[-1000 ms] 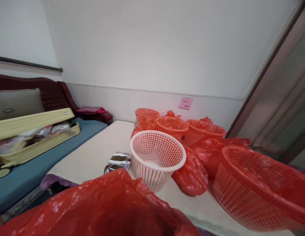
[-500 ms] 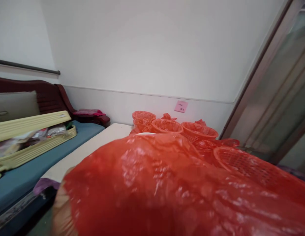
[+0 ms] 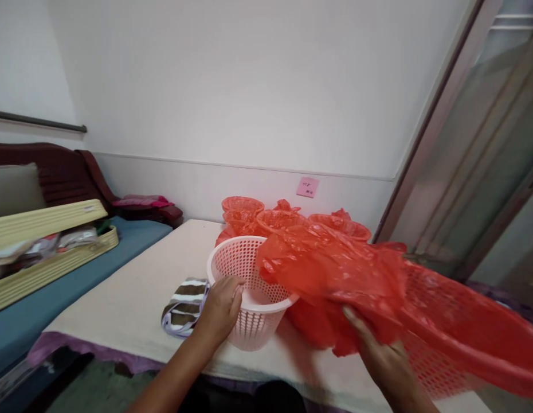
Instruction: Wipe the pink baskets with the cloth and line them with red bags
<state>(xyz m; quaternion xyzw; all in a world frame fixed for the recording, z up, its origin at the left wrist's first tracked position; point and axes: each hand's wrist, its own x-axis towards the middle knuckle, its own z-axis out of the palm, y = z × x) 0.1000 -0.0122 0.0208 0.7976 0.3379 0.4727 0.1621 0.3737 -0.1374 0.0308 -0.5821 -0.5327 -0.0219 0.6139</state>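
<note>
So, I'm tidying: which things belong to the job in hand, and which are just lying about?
Apparently in the job: white basket by left hand; red bag at right hand; probably the red baskets.

Lying about: striped cloth, yellow suitcase, cushion, pink note.

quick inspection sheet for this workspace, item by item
Surface: pale table, purple cloth along its near edge.
Main things: white basket, upright; red plastic bag overlapping its rim in view.
Clutter: striped cloth left of the white basket; red baskets behind, a larger red basket at right.
Left hand: at the white basket's rim; grip unclear.
Right hand: against the red plastic bag; some fingers hidden.
Cables: nothing seen.
Surroundings: pink note on wall; open yellow case at left.
</note>
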